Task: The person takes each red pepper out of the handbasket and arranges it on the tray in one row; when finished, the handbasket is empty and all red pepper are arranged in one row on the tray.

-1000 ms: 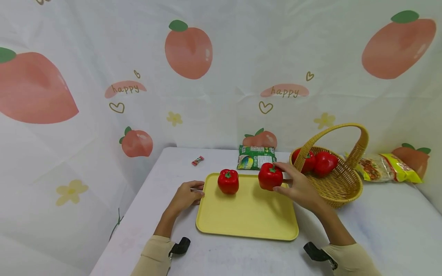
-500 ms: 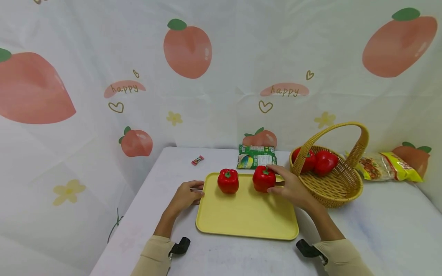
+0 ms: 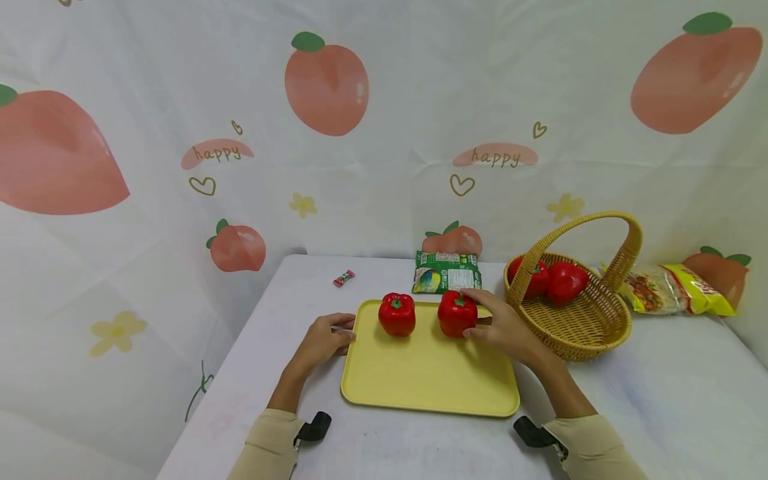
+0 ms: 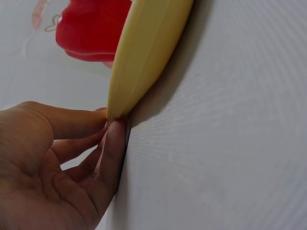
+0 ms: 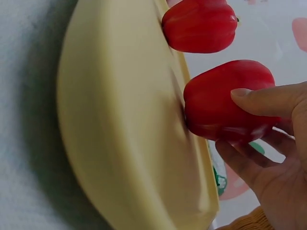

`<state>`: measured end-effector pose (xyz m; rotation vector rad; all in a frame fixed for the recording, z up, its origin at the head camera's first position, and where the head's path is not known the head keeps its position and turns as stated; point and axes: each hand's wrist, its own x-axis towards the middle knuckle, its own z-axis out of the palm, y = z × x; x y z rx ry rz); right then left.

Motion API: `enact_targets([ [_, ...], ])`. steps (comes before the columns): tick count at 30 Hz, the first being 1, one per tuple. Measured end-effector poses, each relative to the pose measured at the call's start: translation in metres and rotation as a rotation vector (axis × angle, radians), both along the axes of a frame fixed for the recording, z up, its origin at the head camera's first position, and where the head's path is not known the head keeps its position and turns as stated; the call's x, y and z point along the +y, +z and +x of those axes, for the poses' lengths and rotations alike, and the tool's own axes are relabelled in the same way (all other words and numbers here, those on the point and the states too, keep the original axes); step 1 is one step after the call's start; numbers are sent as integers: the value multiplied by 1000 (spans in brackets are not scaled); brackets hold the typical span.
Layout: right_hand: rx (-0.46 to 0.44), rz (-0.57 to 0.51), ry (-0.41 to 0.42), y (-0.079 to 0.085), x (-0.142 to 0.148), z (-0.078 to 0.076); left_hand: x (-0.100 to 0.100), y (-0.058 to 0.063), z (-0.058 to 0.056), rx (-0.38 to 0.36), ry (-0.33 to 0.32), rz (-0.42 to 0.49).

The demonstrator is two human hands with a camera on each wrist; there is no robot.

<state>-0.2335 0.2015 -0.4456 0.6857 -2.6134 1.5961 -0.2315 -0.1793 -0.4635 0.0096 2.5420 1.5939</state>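
A yellow tray (image 3: pixel 429 373) lies on the white table. My left hand (image 3: pixel 323 341) is at its left edge; in the left wrist view, thumb and fingers (image 4: pixel 114 148) pinch the tray's rim. My right hand (image 3: pixel 504 327) grips a red bell pepper (image 3: pixel 457 314) over the tray's back right part, thumb on one side and fingers on the other. In the right wrist view that pepper's base is right at the tray's surface. Another red bell pepper (image 3: pixel 397 315) stands upright on the tray, to the left of the held one.
A wicker basket (image 3: pixel 576 333) with a tall handle and red peppers (image 3: pixel 566 283) inside stands right of the tray. Behind the tray lies a green packet (image 3: pixel 447 273). A yellow food bag (image 3: pixel 678 290) is at far right, a small wrapped candy (image 3: pixel 344 278) at back left.
My right hand has moved left and slightly down with the bell pepper, nearer the other pepper, mostly in the first half second. My left hand has stayed at the tray's edge.
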Motion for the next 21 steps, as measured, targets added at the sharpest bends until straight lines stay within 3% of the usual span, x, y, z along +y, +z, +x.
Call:
enact_targets([
  [21,4,53,-3,3,1,-1,0,-5,-2,3,4,-4],
])
